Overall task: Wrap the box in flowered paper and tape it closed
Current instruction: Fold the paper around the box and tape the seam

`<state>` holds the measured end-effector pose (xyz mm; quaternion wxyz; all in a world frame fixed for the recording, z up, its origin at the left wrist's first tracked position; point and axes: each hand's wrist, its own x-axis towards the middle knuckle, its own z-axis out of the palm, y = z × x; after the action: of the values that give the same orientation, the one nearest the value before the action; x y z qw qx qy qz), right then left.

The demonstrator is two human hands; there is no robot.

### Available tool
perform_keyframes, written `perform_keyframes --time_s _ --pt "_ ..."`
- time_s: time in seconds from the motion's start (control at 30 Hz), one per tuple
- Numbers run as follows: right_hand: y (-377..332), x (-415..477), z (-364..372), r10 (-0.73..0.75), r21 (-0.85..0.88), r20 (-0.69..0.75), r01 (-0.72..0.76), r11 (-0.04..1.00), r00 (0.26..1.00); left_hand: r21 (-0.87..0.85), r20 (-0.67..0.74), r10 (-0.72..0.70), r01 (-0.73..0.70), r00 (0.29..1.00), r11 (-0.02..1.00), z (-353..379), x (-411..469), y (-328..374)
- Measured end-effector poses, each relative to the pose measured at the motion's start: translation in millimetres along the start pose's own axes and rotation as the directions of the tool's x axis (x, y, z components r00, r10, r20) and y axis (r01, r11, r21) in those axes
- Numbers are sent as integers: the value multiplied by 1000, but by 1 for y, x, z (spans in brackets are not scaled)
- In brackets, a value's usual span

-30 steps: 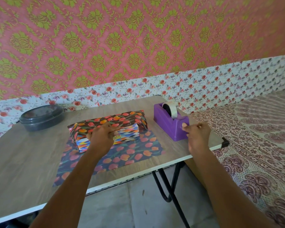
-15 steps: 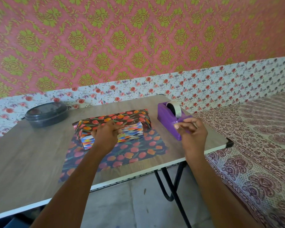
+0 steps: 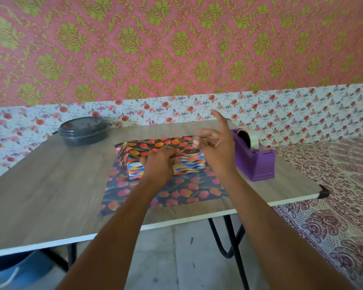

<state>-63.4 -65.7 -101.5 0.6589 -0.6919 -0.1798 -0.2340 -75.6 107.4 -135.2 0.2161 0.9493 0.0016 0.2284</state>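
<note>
Flowered paper point(image 3: 176, 191), dark with orange tulips, covers the top of the box point(image 3: 189, 162) from the far side. The left hand point(image 3: 158, 166) holds that flap down with bent fingers. Just below them the box's zigzag front is bare, and the sheet's near half lies flat on the counter point(image 3: 50, 185). The right hand point(image 3: 218, 151) hovers beside them, index finger up; blur hides whether the others pinch tape. The purple tape dispenser point(image 3: 254, 162) stands just right. By my reckoning, the near flap, both ends and the taping remain.
</note>
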Motion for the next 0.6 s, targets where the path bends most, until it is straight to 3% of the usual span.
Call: perform_keyframes --time_s 0.27,0.43,0.6 --pt "11 42 54 253 -149 54 -243 958 966 -15 -20 11 -11 1000 1000 -4 -2 0" --pt "24 37 55 282 -253 26 -267 930 959 4 23 27 -27 999 1000 -11 -1 1" --pt "20 36 61 346 -317 100 -300 900 933 158 -1 205 -202 979 967 -22 -7 -18"
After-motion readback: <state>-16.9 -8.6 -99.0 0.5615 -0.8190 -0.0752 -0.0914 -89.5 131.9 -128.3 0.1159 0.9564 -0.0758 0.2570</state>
